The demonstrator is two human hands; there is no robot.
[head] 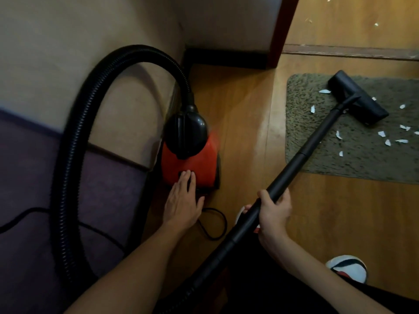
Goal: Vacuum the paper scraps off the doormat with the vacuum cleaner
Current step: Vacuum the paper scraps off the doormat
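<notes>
Wand point(313, 141) within curled right hand point(274, 213)

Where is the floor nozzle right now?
In the head view, upper right: the floor nozzle rests on the doormat among white paper scraps, at the far end of the black wand the right hand grips.

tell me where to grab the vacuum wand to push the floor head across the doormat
Grip the wand on its near, lower section, wrapping the fingers round it from the right side, as the right hand does. The tube is straight, slim and slants up toward the person, so a hold there likely steers the floor head resting on the doormat.
</notes>
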